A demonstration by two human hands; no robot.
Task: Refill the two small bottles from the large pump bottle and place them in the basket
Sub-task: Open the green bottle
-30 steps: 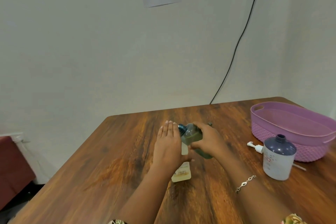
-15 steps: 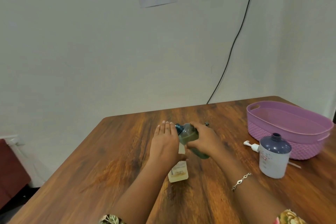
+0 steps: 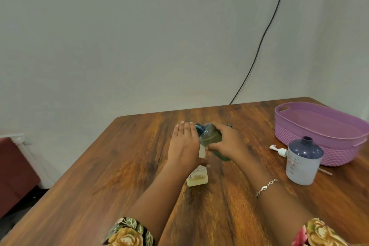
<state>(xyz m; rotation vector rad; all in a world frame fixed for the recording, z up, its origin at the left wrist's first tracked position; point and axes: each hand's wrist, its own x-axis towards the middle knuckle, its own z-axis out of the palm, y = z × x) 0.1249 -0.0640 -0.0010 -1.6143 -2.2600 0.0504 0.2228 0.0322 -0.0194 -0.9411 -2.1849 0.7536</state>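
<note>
The right hand (image 3: 226,143) wraps its fingers around the green small bottle (image 3: 210,136) and holds it tipped with its dark open neck toward the left, probably to bring its mouth over the other bottle. The left hand (image 3: 184,146) has its fingers straight against that neck, and its thumb hooks across the pale small bottle (image 3: 197,177). This bottle stands near the middle of the table (image 3: 119,166), and the hold seems meant to keep it from tipping. Whether liquid is running between the two is hidden by the hands.

Just beyond the right hand lies a small dark thing (image 3: 229,125), perhaps a cap. Toward the right edge the large bottle (image 3: 303,162) stands upright with its neck open. Its pump (image 3: 279,151) lies beside it, likely taken off for pouring. The basket (image 3: 295,136) waits behind it at the far right corner, with neither small bottle in it.
</note>
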